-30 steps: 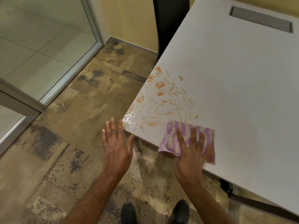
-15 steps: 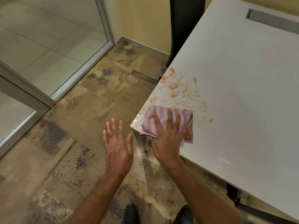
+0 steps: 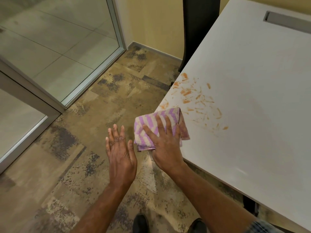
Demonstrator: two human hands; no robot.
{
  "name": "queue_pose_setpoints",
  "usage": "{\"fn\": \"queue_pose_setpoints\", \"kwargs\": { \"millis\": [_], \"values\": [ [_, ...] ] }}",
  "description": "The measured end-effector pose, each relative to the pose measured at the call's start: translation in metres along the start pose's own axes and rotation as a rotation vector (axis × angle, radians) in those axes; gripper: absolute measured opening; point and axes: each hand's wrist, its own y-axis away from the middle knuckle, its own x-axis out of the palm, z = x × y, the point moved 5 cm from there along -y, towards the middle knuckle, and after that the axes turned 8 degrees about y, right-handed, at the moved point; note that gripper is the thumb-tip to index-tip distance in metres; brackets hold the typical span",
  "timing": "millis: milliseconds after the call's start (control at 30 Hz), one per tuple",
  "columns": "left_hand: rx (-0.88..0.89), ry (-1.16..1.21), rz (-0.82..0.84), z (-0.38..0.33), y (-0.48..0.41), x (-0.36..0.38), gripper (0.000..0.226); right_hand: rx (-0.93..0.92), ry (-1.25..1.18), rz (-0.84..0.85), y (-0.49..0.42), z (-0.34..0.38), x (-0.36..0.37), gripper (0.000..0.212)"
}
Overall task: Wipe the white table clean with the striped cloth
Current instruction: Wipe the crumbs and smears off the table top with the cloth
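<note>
The white table (image 3: 252,98) fills the right side, its near-left corner under the cloth. Orange smears and streaks (image 3: 195,98) spread over the tabletop beyond that corner. The purple-and-white striped cloth (image 3: 148,121), folded, lies over the corner and hangs partly past the table's left edge. My right hand (image 3: 165,142) presses flat on the cloth, fingers spread. My left hand (image 3: 120,152) hovers open above the floor just left of the cloth, palm down, holding nothing.
A dark chair back (image 3: 198,31) stands against the table's far left edge. A grey slot cover (image 3: 286,21) is set into the tabletop at the back. A glass partition with a metal frame (image 3: 94,71) runs on the left. My shoes (image 3: 141,222) show on the mottled floor.
My right hand has slid the cloth leftward along the table's near edge to the corner, so it now overhangs the left edge. The streaks near that edge are gone. My left hand has barely moved.
</note>
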Motion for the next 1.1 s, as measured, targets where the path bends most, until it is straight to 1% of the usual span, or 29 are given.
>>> {"fn": "queue_pose_setpoints", "kwargs": {
  "millis": [133,233,367,467,600,733,967,1033,1100],
  "values": [
    [0.009,-0.001,0.015,-0.004,-0.002,0.003,0.057,-0.082,-0.027,-0.034,0.023,-0.011,0.000,0.083],
    [0.013,-0.002,0.019,-0.004,-0.001,0.005,0.056,-0.061,-0.076,-0.076,0.050,-0.024,0.002,0.083],
    [0.006,0.008,0.045,0.002,0.001,0.006,0.056,0.067,-0.090,-0.136,0.090,-0.053,0.002,0.077],
    [0.006,0.014,0.054,0.006,0.001,0.006,0.056,0.183,-0.058,-0.122,0.100,-0.067,0.002,0.086],
    [-0.001,0.017,0.072,0.009,0.003,0.006,0.057,0.335,-0.065,-0.100,0.084,-0.058,-0.003,0.076],
    [0.005,0.029,0.100,0.011,0.002,0.006,0.057,0.447,-0.120,-0.042,0.055,-0.042,-0.006,0.081],
    [0.011,0.095,0.193,0.000,-0.011,0.018,0.055,0.384,-0.089,0.031,0.003,-0.021,-0.003,0.081],
    [-0.004,0.127,0.172,-0.005,-0.013,0.018,0.055,0.324,-0.045,0.053,-0.002,-0.017,0.000,0.083],
    [-0.038,0.174,0.142,-0.009,-0.014,0.017,0.054,0.255,-0.019,0.032,0.001,-0.016,0.001,0.081]
  ]
}}
